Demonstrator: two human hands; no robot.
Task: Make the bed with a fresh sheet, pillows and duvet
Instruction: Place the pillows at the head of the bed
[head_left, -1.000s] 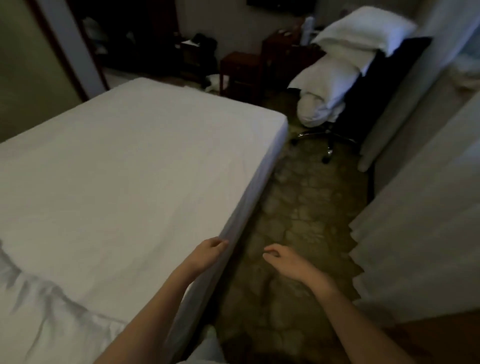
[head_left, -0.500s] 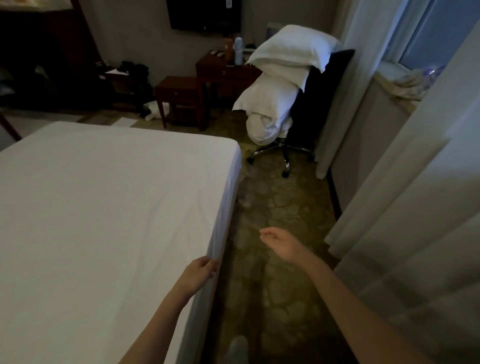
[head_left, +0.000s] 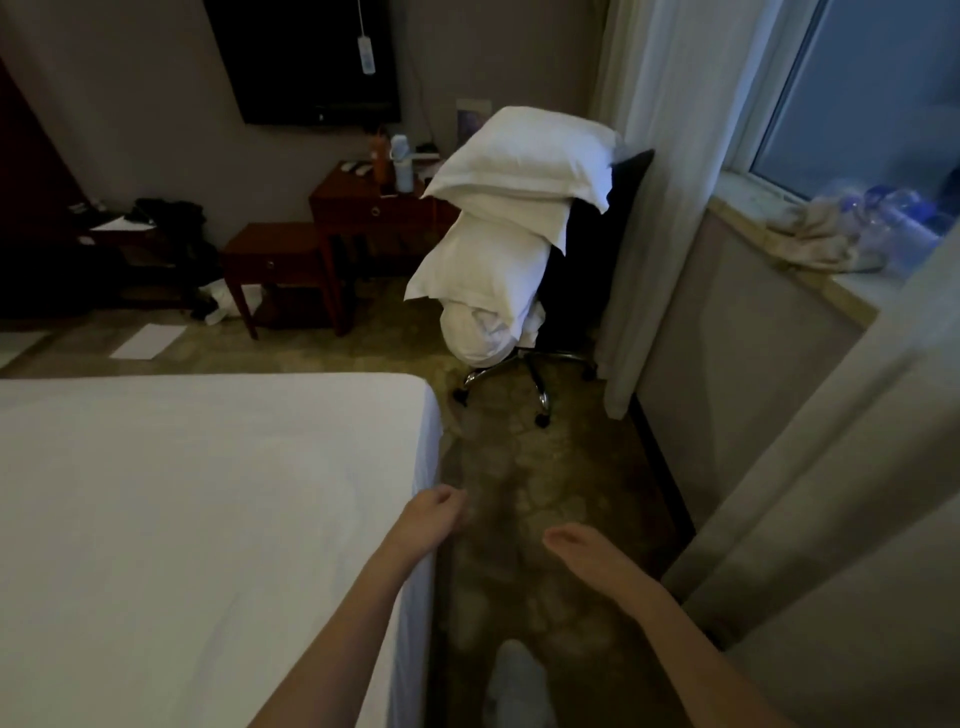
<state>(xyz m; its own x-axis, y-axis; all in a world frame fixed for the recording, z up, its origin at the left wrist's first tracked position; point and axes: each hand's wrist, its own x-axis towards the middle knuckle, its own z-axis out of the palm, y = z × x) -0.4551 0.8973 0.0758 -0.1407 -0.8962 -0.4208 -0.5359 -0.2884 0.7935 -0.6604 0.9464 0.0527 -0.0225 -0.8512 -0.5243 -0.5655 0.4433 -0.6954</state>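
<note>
A bed (head_left: 208, 493) covered with a smooth white sheet fills the left half of the view. My left hand (head_left: 428, 519) hangs at the bed's right edge, fingers loosely curled, holding nothing. My right hand (head_left: 576, 548) floats over the floor to the right of it, fingers relaxed and empty. Ahead, white pillows (head_left: 519, 166) and bundled white bedding (head_left: 483, 291) are piled on a black office chair (head_left: 602, 249).
A narrow strip of patterned carpet (head_left: 524, 467) runs between the bed and the curtained window wall (head_left: 779, 467). Dark wooden side tables (head_left: 280, 265) stand below a wall television (head_left: 306, 57). A paper sheet (head_left: 148, 340) lies on the floor. My foot (head_left: 519, 680) shows below.
The view has lifted and turned toward the chair. My left hand has come off the sheet's edge, and my right hand has dropped lower and nearer.
</note>
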